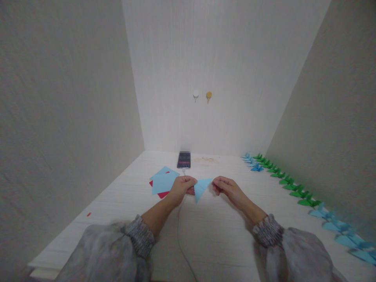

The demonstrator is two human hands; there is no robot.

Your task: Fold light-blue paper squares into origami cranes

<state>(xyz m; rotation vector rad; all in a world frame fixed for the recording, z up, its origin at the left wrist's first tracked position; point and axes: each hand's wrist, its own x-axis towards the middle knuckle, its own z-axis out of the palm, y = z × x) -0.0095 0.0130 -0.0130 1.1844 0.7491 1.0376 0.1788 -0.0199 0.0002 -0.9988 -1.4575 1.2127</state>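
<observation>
- A pale back wall (220,58) is flanked by two grey side walls (67,98), and a white table (217,243) is enclosed between them.
- On the back wall, a white hook (196,93) and a gold hook (208,94) are mounted side by side.
- A light blue folded paper (201,188) is held just above the middle of the table, with one corner pointed down and another pointed right.
- The left hand (184,187) is closed on the left side of the paper, which is pinched between thumb and fingers; a ring (185,179) is worn on it.
- The right hand (225,187) is placed at the paper's right tip, its fingers curled and its thumb and forefinger brought close together; whether the tip is gripped cannot be told.
- Both wrists are edged by gathered grey sleeves (268,230).
- Beside the left hand, blue sheets (163,183) and red sheets (163,194) are overlapped at odd angles.
- A phone (184,159) is set near the back wall, and a cord (178,227) is strung from its near end, partly hidden by the left hand, to the near edge.
- Along the right side, green figures (299,193) are lined up, with blue figures (335,225) placed at both ends.
- A red scrap (89,214) is seen at far left.
</observation>
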